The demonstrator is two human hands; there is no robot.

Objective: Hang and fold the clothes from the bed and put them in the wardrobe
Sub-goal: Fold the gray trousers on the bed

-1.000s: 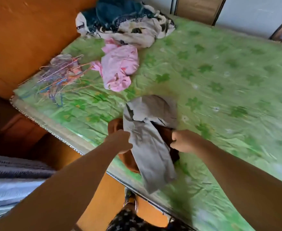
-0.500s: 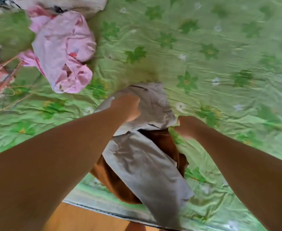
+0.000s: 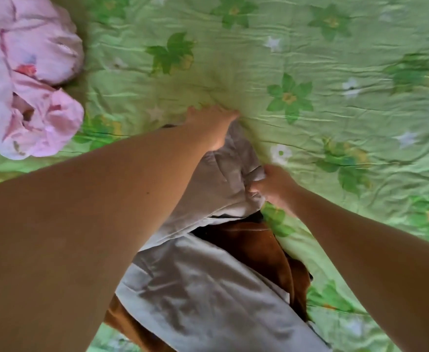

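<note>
A grey garment (image 3: 203,283) lies lengthwise on the green flowered bed sheet (image 3: 310,59), over a brown garment (image 3: 256,247) that shows beneath its right side. My left hand (image 3: 212,123) reaches across to the grey garment's far end and lies on the cloth there; its fingertips are hidden from me. My right hand (image 3: 275,186) pinches a bunched fold at the garment's right edge. My left forearm covers the garment's left side.
A crumpled pink garment (image 3: 28,80) lies at the left of the bed. Bare green sheet stretches away beyond and to the right of my hands.
The view has dropped closer to the bed. My left hand has slid farther up to the grey garment's far end, and my right hand now grips a fold at its right edge.
</note>
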